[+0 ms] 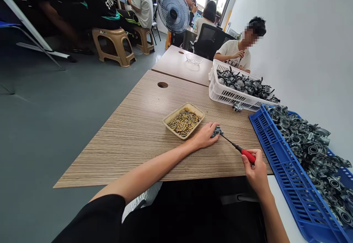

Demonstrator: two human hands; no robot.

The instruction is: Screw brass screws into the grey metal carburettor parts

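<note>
Head view — screwdriver [237, 147] at metal part [219, 130], work underway.
Left hand [205, 135] pinches part, right hand [257, 172] grips screwdriver — share done unclear.

Around the table [132, 125] with its brown streaked wood grain, a blue crate [286, 169] stands to the right, a white crate [231, 97] beyond, a cream tub [183, 136] of gold and silver pieces [184, 122] on top, and grey floor [68, 107] to the left.

Black shirt [92, 0]: repeated "STU…"; pale shirt [229, 49]: lettering unclear.
</note>
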